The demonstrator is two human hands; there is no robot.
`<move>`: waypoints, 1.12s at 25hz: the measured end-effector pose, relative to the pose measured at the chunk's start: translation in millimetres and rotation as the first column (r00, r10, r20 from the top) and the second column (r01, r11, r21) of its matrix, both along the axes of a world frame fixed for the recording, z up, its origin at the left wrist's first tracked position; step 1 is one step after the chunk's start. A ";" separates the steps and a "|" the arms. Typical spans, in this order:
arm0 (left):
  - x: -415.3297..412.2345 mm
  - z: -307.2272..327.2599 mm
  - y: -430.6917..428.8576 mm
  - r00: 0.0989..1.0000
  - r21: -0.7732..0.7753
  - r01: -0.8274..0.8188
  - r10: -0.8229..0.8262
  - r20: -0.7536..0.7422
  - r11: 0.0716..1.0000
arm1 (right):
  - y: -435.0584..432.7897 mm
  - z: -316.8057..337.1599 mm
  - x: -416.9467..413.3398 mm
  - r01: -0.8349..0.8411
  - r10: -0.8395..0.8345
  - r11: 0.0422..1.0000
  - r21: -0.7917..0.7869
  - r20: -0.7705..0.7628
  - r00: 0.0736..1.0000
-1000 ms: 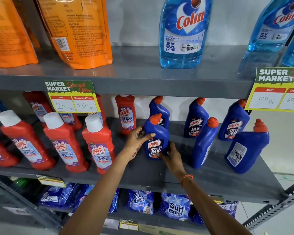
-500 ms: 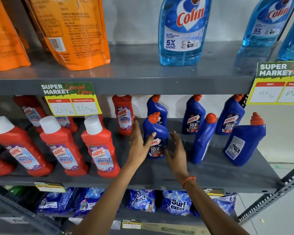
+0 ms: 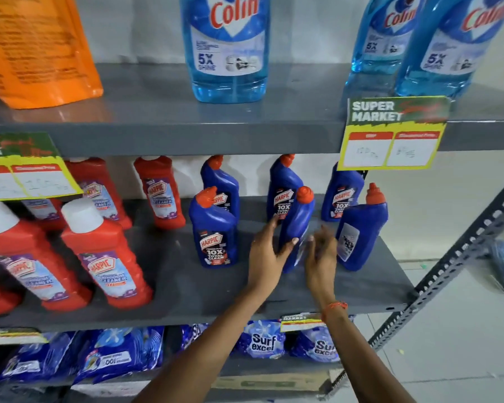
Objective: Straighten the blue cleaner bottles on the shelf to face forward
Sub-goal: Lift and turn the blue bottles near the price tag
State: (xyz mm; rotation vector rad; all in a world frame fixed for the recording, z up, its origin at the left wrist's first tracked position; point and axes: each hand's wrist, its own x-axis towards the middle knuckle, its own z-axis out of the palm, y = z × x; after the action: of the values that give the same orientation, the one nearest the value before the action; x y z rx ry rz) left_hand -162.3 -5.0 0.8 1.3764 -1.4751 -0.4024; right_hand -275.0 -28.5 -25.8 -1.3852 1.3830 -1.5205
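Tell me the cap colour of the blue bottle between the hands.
Orange-red cap, clearest in the head view.

Head camera, single wide-angle view, facing a grey shelf [image 3: 186,292] at close range.

Worn at head height; looks forward and slightly down, level with the middle tier, showing the tier above's top surface and part of the tier below. Both forearms enter from the bottom edge. Edges bend with lens distortion. Floor visible at right. No second view.
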 end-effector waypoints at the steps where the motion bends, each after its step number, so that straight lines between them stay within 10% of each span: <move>1: -1.4 -0.7 -0.8 0.999 0.005 -0.043 0.043 -0.029 0.999 | -2.8 -6.4 -3.6 -0.070 0.073 0.994 0.087 -0.030 0.997; 6: -46.1 8.4 -25.2 0.975 0.085 -0.207 0.212 -0.063 0.975 | -46.9 -15.8 -57.1 -0.454 0.494 0.839 0.299 -0.072 0.867; 13: -1.9 5.3 -34.3 0.899 0.197 0.108 -0.011 -0.437 0.974 | -54.9 -22.2 -62.3 -0.621 0.661 0.721 0.307 -0.038 0.749; 17: -1.8 6.3 -32.4 0.762 0.126 0.135 -0.022 -0.647 0.983 | -50.6 -13.4 -57.9 -0.553 0.574 0.798 0.238 -0.024 0.818; 21: -30.2 15.3 -36.1 0.813 0.098 0.078 -0.006 -0.582 0.992 | -33.8 -13.1 -35.1 -0.262 0.270 0.962 0.072 -0.165 0.948; 28: -18.4 27.1 -60.7 0.773 0.222 -0.143 0.249 -0.584 0.964 | -29.4 -22.1 -32.8 -0.256 0.247 0.966 0.033 -0.400 0.883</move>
State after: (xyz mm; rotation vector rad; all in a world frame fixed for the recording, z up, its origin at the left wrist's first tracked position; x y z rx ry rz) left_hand -180.7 -65.7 27.9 1.3414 -0.7651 -0.7669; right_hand -307.8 -57.9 -47.9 -1.8879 1.3531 -1.1219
